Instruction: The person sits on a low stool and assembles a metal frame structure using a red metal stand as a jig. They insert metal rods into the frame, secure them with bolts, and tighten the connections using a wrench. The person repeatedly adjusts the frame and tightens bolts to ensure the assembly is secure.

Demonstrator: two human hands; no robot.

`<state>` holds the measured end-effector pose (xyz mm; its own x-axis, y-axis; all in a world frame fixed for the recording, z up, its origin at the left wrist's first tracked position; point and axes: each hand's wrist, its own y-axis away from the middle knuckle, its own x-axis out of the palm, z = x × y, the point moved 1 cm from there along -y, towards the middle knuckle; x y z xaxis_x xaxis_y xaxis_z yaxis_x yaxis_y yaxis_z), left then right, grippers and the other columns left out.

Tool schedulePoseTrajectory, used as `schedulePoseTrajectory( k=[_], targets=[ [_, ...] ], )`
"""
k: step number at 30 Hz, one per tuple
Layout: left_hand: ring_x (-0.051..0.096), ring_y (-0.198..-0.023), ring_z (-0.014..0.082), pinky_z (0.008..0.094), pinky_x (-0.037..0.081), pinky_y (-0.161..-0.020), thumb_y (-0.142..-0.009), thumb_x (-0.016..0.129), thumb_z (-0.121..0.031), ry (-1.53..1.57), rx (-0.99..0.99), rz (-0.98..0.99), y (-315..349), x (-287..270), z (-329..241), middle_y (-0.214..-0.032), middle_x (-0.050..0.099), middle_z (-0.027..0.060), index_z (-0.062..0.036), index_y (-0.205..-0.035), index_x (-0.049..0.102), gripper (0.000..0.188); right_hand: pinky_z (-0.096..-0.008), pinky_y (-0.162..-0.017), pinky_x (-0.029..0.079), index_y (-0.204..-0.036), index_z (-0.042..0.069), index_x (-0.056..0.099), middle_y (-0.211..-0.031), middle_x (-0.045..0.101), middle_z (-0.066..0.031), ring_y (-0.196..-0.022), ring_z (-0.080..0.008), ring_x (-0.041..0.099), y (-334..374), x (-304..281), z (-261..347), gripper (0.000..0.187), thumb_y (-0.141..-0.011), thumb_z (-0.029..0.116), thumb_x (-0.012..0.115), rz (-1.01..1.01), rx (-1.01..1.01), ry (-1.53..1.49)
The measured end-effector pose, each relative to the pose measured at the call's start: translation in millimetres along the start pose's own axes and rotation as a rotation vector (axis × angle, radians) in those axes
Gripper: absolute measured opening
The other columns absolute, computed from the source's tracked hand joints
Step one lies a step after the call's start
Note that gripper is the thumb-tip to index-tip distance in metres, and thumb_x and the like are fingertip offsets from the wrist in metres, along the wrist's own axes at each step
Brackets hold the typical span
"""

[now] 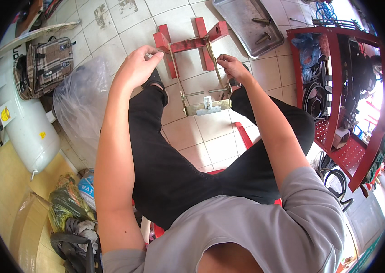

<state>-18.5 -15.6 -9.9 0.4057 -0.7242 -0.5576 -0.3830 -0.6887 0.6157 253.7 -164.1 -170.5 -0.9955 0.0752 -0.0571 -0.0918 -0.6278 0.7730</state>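
1. Red metal is seen in a stand [188, 45], set on the pale tiled floor [128, 27], to the left of the grey tray [242, 27].
2. A yellowish metal frame [194, 109] is placed on the wearer's side of the stand, its two long bars being directed toward the stand's crossbar. Whether the bars are joined to it cannot be told.
3. The bars are linked at the nearer end by a cross-plate, on which a small silver slotted piece [208, 103] is mounted.
4. The left hand [143, 66] is held just beside the left bar, with thumb and fingers bent toward each other; whether anything is pinched cannot be told.
5. The right hand [232, 67] is held at the right bar, with thumb and fingertips brought together; whether the bar is gripped or only neared cannot be told.
6. The frame is flanked by two dark shoes, one on each side.
7. Two bolts [263, 37] are carried in the tray, one near its right edge, the other near its lower right corner.
8. The floor's right side is taken up by a red rack [296, 68]; at its left, a plaid bag [49, 66] and a white tank [42, 141] are seen.
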Motion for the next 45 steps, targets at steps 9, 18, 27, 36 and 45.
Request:
schedulePoseTrajectory(
  k=[9,18,27,36,45],
  targets=[
    [0.060,-0.091,0.0258,0.0355,0.046,-0.081,-0.083,0.055,-0.044,-0.015,0.003,0.008,-1.8,1.9,-2.9,-0.100,0.062,0.0155,-0.0068,-0.109,0.061,0.045,-0.0235,-0.041,0.024,-0.085,0.010,0.059,-0.060,0.037,0.0041,-0.049,-0.0060,0.031,0.8,5.8,2.3,0.025,-0.084,0.035,0.054,-0.041,0.002,-0.071],
    [0.058,-0.066,0.0166,0.0305,0.046,-0.065,-0.085,0.055,-0.043,-0.017,0.073,-0.037,-1.3,3.8,-1.1,-0.082,0.061,0.0099,-0.0036,-0.109,0.059,0.046,-0.0222,-0.041,0.018,-0.084,0.014,0.054,-0.058,0.032,0.0092,-0.045,-0.0023,0.025,1.9,5.4,3.8,0.017,-0.090,0.030,0.051,-0.001,0.066,-0.047],
    [0.057,-0.066,0.0163,0.0307,0.046,-0.065,-0.085,0.055,-0.043,-0.027,0.095,-0.041,-5.6,5.8,2.5,-0.081,0.061,0.0103,-0.0026,-0.106,0.060,0.045,-0.0222,-0.043,0.023,-0.089,0.012,0.056,-0.057,0.030,0.0062,-0.048,-0.0048,0.028,1.2,3.0,-1.5,0.020,-0.088,0.032,0.051,0.044,-0.031,-0.046],
    [0.057,-0.066,0.0160,0.0301,0.046,-0.065,-0.086,0.055,-0.043,-0.031,0.097,-0.029,-6.6,5.0,3.3,-0.081,0.061,0.0101,-0.0013,-0.107,0.058,0.047,-0.0231,-0.042,0.022,-0.091,0.012,0.055,-0.061,0.034,0.0050,-0.047,-0.0063,0.029,-3.2,6.3,0.2,0.017,-0.087,0.026,0.046,0.120,0.004,-0.170],
    [0.052,-0.062,0.0116,0.0258,0.044,-0.060,-0.088,0.054,-0.037,0.067,0.058,0.028,-6.8,7.4,-7.7,-0.075,0.058,0.0060,-0.0002,-0.106,0.058,0.041,-0.0339,-0.078,0.045,-0.105,0.001,0.057,-0.094,0.059,-0.0128,-0.085,-0.0244,0.058,-19.5,-5.4,-23.6,0.037,-0.089,0.029,0.041,-0.087,-0.453,0.368]
  ],
)
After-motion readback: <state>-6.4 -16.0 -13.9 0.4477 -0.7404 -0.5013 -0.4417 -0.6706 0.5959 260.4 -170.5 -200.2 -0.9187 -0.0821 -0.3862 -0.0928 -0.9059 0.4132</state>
